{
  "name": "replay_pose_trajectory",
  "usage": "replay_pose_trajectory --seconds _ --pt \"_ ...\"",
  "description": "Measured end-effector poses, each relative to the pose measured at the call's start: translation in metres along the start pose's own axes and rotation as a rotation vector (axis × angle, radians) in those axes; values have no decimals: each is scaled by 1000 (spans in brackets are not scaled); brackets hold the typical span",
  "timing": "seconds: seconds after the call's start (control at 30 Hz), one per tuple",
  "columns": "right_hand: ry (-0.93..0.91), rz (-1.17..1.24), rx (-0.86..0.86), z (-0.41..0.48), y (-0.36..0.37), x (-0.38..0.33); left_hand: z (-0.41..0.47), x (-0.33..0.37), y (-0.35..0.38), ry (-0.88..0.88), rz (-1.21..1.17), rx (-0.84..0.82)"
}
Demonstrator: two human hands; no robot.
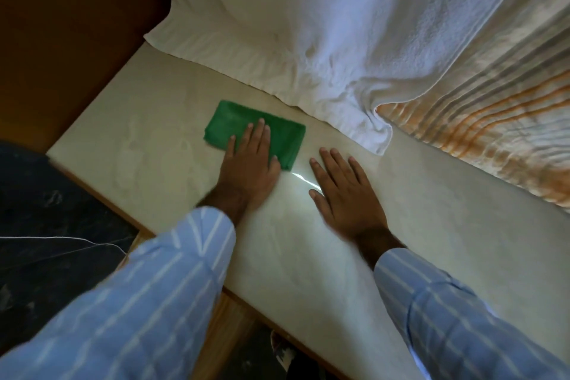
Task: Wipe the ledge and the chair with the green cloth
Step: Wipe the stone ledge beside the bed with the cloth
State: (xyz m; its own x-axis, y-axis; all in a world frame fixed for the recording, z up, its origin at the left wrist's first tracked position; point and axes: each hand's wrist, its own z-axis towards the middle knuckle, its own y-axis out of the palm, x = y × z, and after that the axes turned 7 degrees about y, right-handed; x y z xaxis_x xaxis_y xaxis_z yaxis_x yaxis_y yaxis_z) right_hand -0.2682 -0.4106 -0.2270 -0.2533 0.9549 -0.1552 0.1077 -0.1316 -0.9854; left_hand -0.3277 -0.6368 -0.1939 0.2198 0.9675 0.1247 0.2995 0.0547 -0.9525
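Observation:
A folded green cloth (pixel 243 123) lies flat on the pale marble ledge (pixel 148 145). My left hand (pixel 249 163) presses down on the cloth's near right part with its fingers spread over it. Just to the right of the cloth, my right hand (pixel 345 194) rests palm down on the bare ledge, fingers apart, holding nothing. Both arms wear light blue striped sleeves. No chair is in view.
A white towel (pixel 308 40) hangs down and bunches on the ledge's far side. An orange and grey striped curtain (pixel 493 120) hangs at the right. Brown wood panelling (pixel 61 40) stands at the left. Dark marble floor (pixel 46 225) lies below the ledge's wooden front edge.

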Motion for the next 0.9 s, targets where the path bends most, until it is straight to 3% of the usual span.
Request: replay_pose_trajectory --seconds 0.2,0.63,0.73,0.9 --pt "1 14 -9 -1 0 0 36 -4 -6 -53 17 -7" --pt "-2 -1 -15 -2 -4 -1 -129 18 44 74 13 -59" --pt "1 -12 5 -3 -4 -2 -117 -5 40 79 22 -55" --pt "0 -9 28 -2 2 -1 -59 -58 25 -106 -23 -10"
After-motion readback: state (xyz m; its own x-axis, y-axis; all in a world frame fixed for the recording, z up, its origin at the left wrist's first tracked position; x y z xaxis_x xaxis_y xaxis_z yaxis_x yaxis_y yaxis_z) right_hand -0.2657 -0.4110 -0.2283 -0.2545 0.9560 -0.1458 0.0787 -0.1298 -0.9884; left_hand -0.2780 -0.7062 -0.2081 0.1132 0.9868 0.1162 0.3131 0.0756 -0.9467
